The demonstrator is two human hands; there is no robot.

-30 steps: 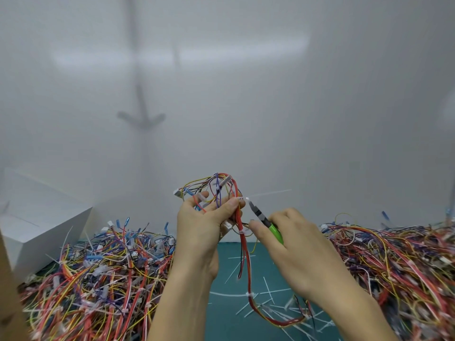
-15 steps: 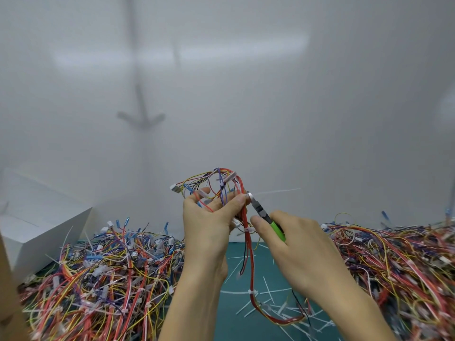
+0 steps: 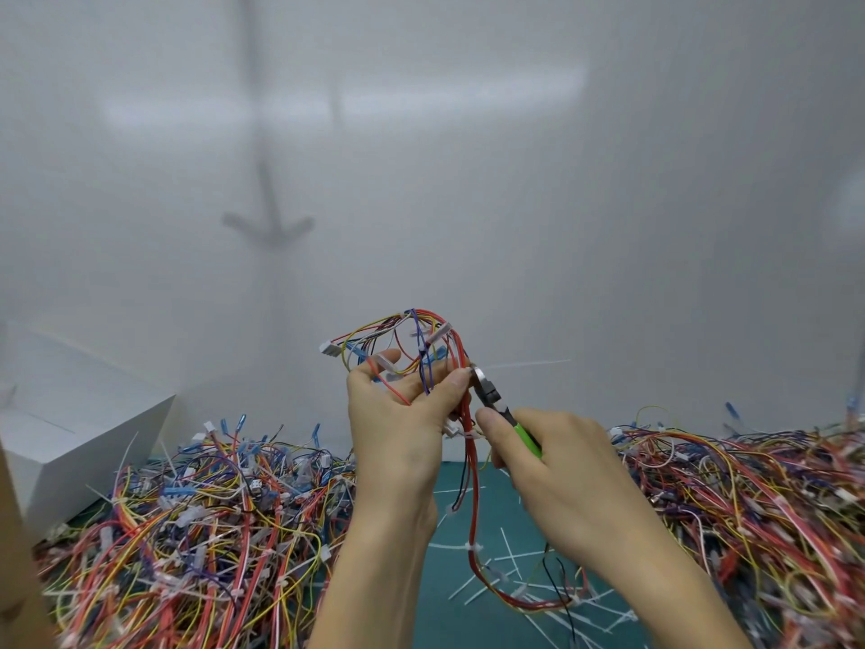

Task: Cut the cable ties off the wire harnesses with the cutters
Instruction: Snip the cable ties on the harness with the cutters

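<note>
A left pile (image 3: 201, 522) and a right pile (image 3: 749, 498) of wires fill the lower corners, with a green mat (image 3: 491, 522) between. At lower centre the left hand (image 3: 398, 428) pinches a harness (image 3: 421, 339), loops bunched above its fingers and red wires trailing to the mat. The right hand (image 3: 557, 466) is curled round the cutters (image 3: 491, 395), whose nose sits just right of the left thumb tip at a white tie (image 3: 524, 365).

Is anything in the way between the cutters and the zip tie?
Nothing visible. The cutters in the right hand have their tip at the tie, close beside the thumb of the left hand, which grips the harness.
</note>
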